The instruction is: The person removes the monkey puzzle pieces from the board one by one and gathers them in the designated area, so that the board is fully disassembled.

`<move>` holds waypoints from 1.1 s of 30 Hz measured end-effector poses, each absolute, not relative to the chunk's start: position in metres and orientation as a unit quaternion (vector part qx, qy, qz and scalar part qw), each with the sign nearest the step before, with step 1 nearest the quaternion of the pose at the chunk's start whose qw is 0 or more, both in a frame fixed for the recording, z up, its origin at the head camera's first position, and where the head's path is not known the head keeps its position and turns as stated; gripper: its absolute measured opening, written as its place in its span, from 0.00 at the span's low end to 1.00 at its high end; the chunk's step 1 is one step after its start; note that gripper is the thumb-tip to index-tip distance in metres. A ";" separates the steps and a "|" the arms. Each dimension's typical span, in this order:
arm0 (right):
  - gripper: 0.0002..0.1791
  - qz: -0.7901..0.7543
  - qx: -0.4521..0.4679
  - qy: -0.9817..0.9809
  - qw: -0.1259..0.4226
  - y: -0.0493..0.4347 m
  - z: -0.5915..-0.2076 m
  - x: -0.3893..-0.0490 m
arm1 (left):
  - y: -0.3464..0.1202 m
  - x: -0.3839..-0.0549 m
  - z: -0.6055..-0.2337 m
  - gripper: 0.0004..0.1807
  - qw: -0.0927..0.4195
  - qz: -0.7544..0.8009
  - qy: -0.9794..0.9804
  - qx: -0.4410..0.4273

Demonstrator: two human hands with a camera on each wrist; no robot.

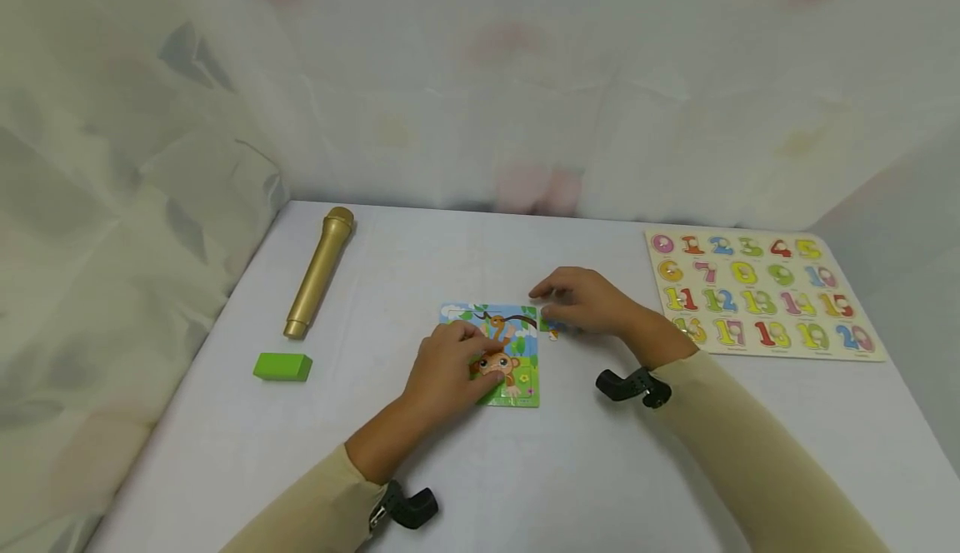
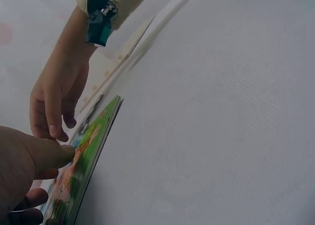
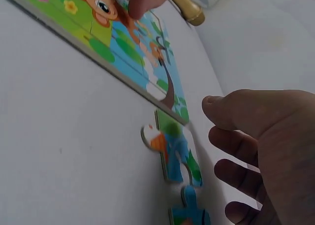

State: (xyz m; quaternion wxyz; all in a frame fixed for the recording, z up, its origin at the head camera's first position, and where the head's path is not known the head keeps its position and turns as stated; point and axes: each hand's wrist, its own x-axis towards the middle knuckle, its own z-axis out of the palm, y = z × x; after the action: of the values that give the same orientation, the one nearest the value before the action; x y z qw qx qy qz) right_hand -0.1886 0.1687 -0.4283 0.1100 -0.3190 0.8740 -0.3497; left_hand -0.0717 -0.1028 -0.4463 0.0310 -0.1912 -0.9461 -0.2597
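Note:
A monkey jigsaw puzzle (image 1: 521,386) in a square board lies flat in the middle of the table. My left hand (image 1: 446,372) is over its left part, fingertips and thumb on or just above the picture, covering some of it. To the right of the board, my right hand (image 1: 590,301) hovers with loosely bent fingers and nothing visible between them. Beneath it lie loose pieces, which the right wrist view shows better: a blue and green puzzle piece (image 3: 176,156) close to the board's corner, and another puzzle piece (image 3: 189,215) partly cut off at the frame's bottom.
At the table's right lies a wooden number board (image 1: 765,295) with coloured numerals. A gold microphone (image 1: 321,274) lies at the back left, with a green block (image 1: 282,367) in front of it. A patterned cloth (image 1: 450,78) hangs behind the table.

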 end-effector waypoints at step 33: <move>0.06 -0.272 -0.371 0.877 0.137 0.121 -0.430 -0.182 | -0.099 -0.075 -0.446 0.21 0.015 -0.217 -0.958 -0.189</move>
State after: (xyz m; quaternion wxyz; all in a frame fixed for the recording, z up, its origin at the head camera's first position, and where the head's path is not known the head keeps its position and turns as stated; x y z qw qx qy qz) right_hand -0.1818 0.1214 -0.4305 0.1367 -0.3707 0.8774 -0.2722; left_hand -0.0751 -0.0985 -0.4460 0.0152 -0.1888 -0.9577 -0.2168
